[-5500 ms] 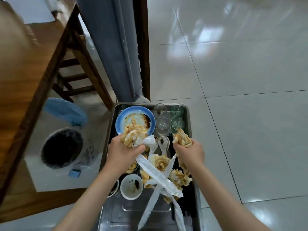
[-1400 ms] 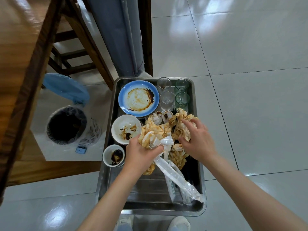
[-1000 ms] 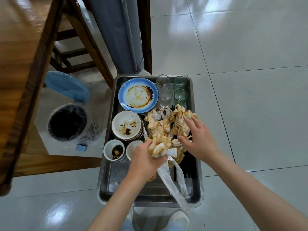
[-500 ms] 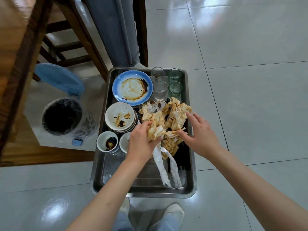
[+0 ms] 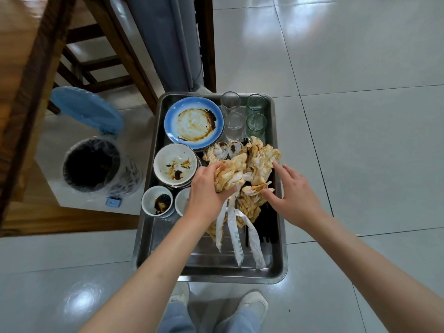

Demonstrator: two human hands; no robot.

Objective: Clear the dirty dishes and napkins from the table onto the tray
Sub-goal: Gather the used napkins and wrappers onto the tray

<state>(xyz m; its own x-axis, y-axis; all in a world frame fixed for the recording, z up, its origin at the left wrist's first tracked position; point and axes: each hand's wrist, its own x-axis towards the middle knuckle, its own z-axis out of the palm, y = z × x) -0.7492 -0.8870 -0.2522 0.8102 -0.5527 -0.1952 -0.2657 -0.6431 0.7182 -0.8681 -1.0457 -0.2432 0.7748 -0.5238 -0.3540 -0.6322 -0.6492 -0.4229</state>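
Since half a second ago both of my hands have barely shifted over the heap, and the tray (image 5: 280,265) has slid a little lower in the frame. My left hand (image 5: 207,188) is curled tight round a bunch of stained napkins (image 5: 230,174) at the centre of the frame, with three white plastic wrappers (image 5: 236,239) trailing from that clump toward the bottom edge, their long axes running nearly straight down the picture and fanning slightly right. My right hand (image 5: 292,192) is spread, fingers nearly straight, fingertips (image 5: 276,165) resting on the right side of the napkin pile and gripping nothing that I can see. The napkins lie in the right middle of the tray, whose long axis runs top to bottom in the frame. I count four glasses (image 5: 255,121) in a square at its upper right, one blue-rimmed plate (image 5: 193,122) at upper left, one white bowl (image 5: 175,163) below it on a stack I cannot count, two small cups (image 5: 157,200) lower left, and two soup spoons (image 5: 234,148) peeking out above the pile. One lined bin (image 5: 96,164) stands open at left, beside the wooden table (image 5: 21,68).
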